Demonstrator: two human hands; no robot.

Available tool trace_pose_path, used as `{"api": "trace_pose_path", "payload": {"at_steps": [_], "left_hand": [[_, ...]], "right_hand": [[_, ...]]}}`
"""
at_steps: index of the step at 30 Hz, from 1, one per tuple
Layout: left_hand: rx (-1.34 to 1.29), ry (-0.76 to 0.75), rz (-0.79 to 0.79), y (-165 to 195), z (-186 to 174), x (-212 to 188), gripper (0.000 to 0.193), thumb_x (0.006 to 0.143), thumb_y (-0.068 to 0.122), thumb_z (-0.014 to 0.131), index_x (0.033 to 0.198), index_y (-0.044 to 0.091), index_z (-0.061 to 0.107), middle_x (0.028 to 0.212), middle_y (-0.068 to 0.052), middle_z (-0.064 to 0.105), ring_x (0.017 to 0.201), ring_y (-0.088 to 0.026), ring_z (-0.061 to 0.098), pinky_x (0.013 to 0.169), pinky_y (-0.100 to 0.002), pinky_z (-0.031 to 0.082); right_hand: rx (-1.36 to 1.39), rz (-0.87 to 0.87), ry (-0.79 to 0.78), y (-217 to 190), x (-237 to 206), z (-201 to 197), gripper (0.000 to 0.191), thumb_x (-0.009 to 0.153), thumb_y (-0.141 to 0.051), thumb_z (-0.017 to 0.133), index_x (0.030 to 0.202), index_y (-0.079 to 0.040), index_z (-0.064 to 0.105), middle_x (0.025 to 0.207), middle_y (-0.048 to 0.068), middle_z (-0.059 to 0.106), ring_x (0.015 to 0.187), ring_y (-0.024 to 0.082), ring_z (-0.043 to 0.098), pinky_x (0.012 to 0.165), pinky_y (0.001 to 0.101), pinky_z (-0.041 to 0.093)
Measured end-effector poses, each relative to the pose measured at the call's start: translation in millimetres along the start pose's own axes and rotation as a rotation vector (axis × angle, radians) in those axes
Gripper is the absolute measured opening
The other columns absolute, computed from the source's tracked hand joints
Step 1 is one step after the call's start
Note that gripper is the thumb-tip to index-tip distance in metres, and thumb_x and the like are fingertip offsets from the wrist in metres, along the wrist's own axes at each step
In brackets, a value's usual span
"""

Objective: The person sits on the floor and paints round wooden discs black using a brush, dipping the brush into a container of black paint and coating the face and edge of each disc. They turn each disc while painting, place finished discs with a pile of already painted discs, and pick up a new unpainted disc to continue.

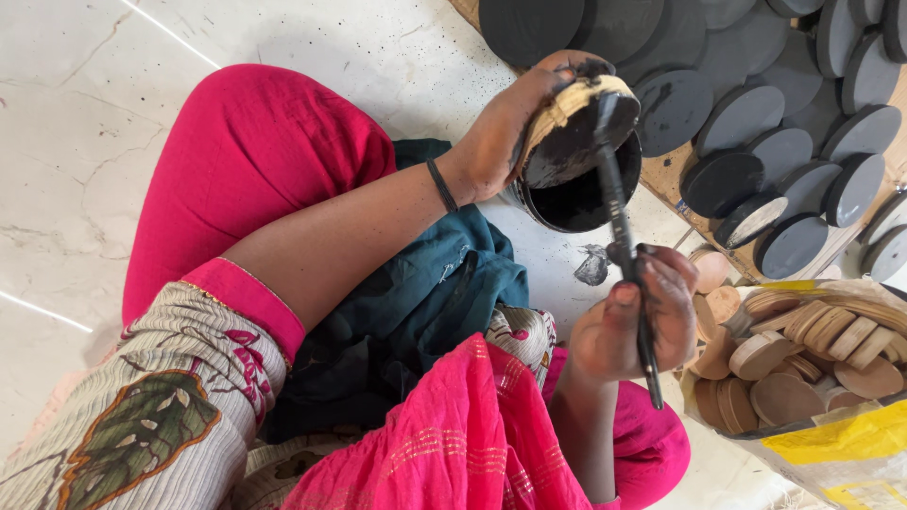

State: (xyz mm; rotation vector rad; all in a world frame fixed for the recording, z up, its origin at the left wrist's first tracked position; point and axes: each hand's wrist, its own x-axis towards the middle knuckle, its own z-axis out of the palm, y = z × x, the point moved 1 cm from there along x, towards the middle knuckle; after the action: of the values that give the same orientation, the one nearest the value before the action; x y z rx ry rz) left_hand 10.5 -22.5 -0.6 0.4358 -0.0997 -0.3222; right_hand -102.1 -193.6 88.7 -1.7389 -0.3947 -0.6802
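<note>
Sitting on a pale marble floor (85,113), knees in pink cloth drawn up. Gripping a round wooden disc (576,127) in the left hand (501,132), fingers curled shut around its edge, tilting it just above a black paint pot (581,194). Showing bare wood along the disc's upper rim, with wet black paint covering most of its face. Pinching a paintbrush (624,236) in the right hand (633,321), fingers closed tight on the paint-smeared handle, bristle end pressing against the disc's face. Holding dark paint inside the pot, directly under the disc, beside a dark smudge on the floor.

Lying on a wooden board (666,179) at upper right, many black painted discs (746,175), overlapping and leaning on one another in rows. Standing at lower right, near the right hand, an open yellow sack (831,444) filled with unpainted wooden discs (803,359), a few more spilling beside its mouth. Bunching in the lap, a dark teal cloth (416,302).
</note>
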Motion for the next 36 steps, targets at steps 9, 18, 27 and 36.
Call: {"api": "trace_pose_path", "payload": {"at_steps": [9,18,27,36], "left_hand": [[-0.094,0.035,-0.008,4.6,1.2,-2.2,0.044,0.111,0.031,0.039,0.144,0.004,0.051,0.135,-0.016,0.066,0.123,-0.025,0.069,0.109,-0.04,0.059],[-0.053,0.04,0.013,2.6,-1.1,-2.3,0.048,0.113,0.035,0.039,0.147,0.004,0.049,0.137,-0.016,0.066,0.125,-0.024,0.069,0.11,-0.04,0.059],[-0.07,0.022,0.023,1.5,-0.9,-2.3,0.047,0.113,0.035,0.039,0.146,0.005,0.05,0.136,-0.015,0.066,0.123,-0.023,0.069,0.108,-0.04,0.059],[-0.1,0.049,0.004,1.4,-1.8,-1.3,0.048,0.114,0.037,0.036,0.146,0.005,0.05,0.137,-0.015,0.066,0.124,-0.024,0.069,0.109,-0.041,0.059]], "right_hand": [[0.098,-0.069,0.066,0.7,9.2,-8.2,0.026,0.094,-0.022,0.076,0.095,-0.001,0.062,0.08,0.016,0.066,0.084,0.028,0.062,0.084,0.0371,0.05],[-0.079,-0.004,-0.152,-8.9,11.3,-2.9,0.037,0.098,-0.028,0.079,0.097,0.006,0.066,0.091,0.021,0.069,0.095,0.034,0.066,0.093,0.0392,0.052],[-0.102,-0.121,-0.134,-7.6,29.1,-27.2,0.038,0.096,-0.031,0.079,0.086,0.001,0.06,0.082,0.014,0.069,0.091,0.032,0.067,0.086,0.039,0.054],[-0.263,-0.157,-0.368,-17.2,28.7,-13.9,0.029,0.097,-0.025,0.081,0.097,0.0,0.068,0.093,0.016,0.071,0.095,0.034,0.068,0.09,0.0399,0.054]]}}
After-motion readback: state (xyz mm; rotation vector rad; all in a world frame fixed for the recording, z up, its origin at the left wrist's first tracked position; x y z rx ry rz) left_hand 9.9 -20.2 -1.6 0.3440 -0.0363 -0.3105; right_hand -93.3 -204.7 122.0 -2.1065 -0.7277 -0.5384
